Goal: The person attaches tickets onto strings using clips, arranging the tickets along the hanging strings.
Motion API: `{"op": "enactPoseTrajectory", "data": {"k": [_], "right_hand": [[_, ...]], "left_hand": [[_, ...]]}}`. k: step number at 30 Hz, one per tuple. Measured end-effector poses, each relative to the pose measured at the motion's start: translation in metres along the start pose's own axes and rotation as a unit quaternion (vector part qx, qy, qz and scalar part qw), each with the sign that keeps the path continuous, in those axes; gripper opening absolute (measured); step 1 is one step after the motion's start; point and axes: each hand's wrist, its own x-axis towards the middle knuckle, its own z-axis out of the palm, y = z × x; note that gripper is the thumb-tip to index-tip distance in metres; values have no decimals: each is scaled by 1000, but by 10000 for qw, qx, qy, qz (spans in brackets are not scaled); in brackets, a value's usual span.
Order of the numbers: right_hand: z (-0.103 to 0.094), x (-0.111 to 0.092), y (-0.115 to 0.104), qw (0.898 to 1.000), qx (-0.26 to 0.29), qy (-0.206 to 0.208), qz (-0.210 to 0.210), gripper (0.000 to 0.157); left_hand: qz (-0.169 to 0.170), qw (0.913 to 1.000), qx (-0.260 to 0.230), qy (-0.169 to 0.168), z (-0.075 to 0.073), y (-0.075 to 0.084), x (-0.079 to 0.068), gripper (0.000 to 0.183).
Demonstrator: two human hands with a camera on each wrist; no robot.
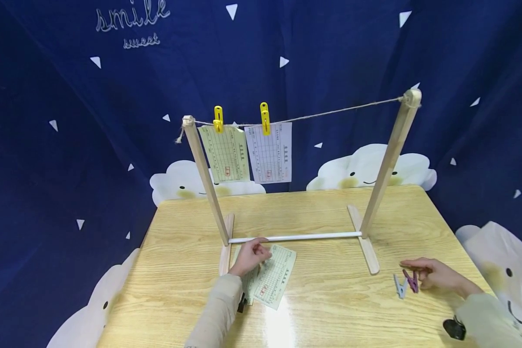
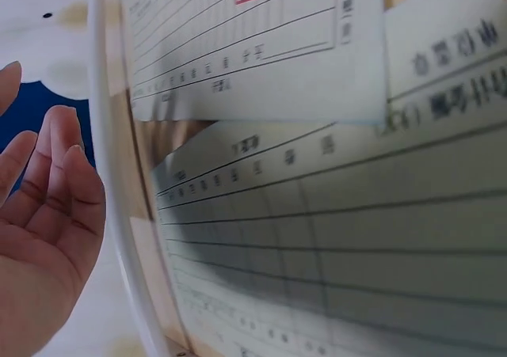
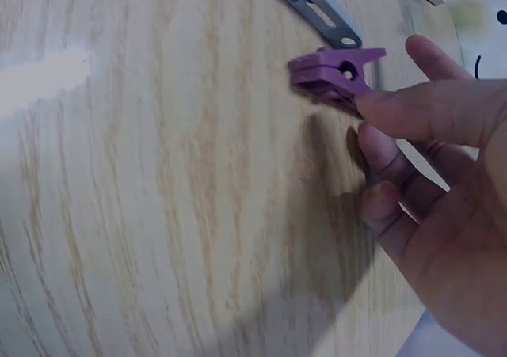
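Note:
My left hand (image 1: 251, 256) is over the loose paper slips, its fingers loosely bent and nothing between them in the left wrist view. One pale green slip (image 1: 277, 280) overlaps another slip (image 2: 317, 238) on the table. At the right, my right hand (image 1: 439, 276) pinches one end of a purple clothespin (image 3: 329, 76) between thumb and a fingertip, the index finger stretched past it. A grey-blue clothespin (image 1: 400, 286) lies just left of the purple one. Two slips, one yellowish (image 1: 226, 154) and one whitish (image 1: 269, 153), hang from yellow clips (image 1: 265, 118).
A wooden frame with a left post (image 1: 206, 179) and right post (image 1: 389, 164) carries a string (image 1: 335, 111) across its top. A white rod (image 1: 313, 237) joins the feet low down. Behind the wooden table (image 1: 330, 309) hangs a dark blue curtain (image 1: 330, 63).

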Motion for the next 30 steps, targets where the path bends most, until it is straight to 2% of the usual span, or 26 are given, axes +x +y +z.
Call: {"op": "enactPoseTrajectory", "data": {"k": [5, 9, 12, 18, 22, 26, 30], "right_hand": [[2, 2, 4, 9999, 114, 87, -30, 69], [6, 1, 5, 9991, 180, 283, 250, 64], [10, 1, 4, 9965, -333, 560, 529, 52], [19, 4, 3, 9738, -1587, 1065, 1234, 43], [24, 5, -1, 9629, -1961, 1262, 1359, 37], [26, 5, -5, 9540, -2244, 1426, 1386, 33], [26, 4, -4, 9495, -2301, 1530, 1486, 33]], "left_hand": [[-19, 10000, 78, 29, 1, 4, -2, 39], [-123, 9999, 45, 7, 3, 3, -3, 40], [-124, 9999, -30, 1, 5, -3, -1, 40], [-159, 9995, 208, 167, 12, -31, 8, 40], [-160, 9988, 392, 254, 16, -46, 14, 40], [-154, 9977, 589, 314, 18, -49, 17, 40], [-277, 9950, 913, 300, 20, -49, 17, 42]]}}
